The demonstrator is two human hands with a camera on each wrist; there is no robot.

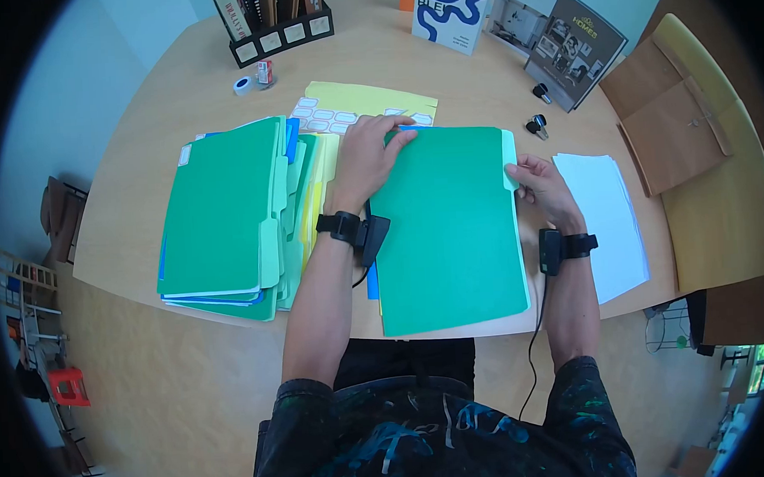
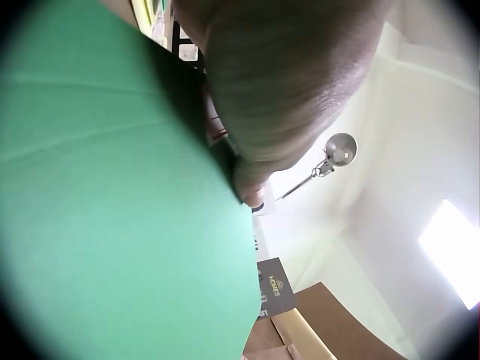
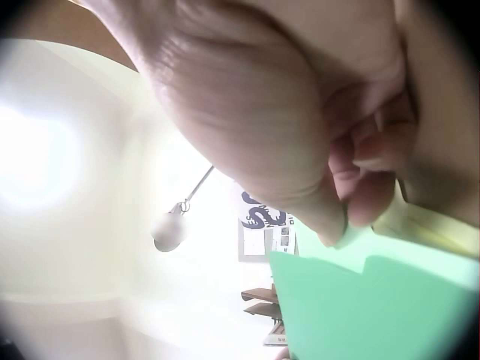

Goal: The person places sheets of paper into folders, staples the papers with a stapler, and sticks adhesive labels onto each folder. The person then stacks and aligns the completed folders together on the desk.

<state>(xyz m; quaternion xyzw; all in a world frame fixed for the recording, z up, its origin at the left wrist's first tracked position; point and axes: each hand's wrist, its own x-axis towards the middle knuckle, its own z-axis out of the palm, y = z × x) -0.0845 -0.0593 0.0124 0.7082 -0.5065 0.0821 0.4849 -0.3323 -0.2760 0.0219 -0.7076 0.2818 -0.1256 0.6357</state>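
Observation:
A green file folder (image 1: 450, 227) lies at the front of the table, with blue and yellow edges showing beneath its left side. My left hand (image 1: 368, 154) holds its upper left corner, thumb and fingers at the top edge. In the left wrist view the thumb (image 2: 253, 191) meets the folder's edge. On the right side, my right hand (image 1: 543, 187) pinches the folder's pale tab (image 1: 509, 158) between thumb and fingers. The right wrist view shows those fingertips at the light green edge (image 3: 341, 251). The left hand's other fingertips are partly hidden.
Left of the hands is a stack of green, blue and yellow folders (image 1: 219, 211). Label sheets (image 1: 325, 116) lie behind, white paper (image 1: 603, 220) at right. Two black clips (image 1: 536, 127), tape (image 1: 242, 86), books (image 1: 574, 47), an organizer (image 1: 284, 40) and a brown file wallet (image 1: 671, 132) stand around.

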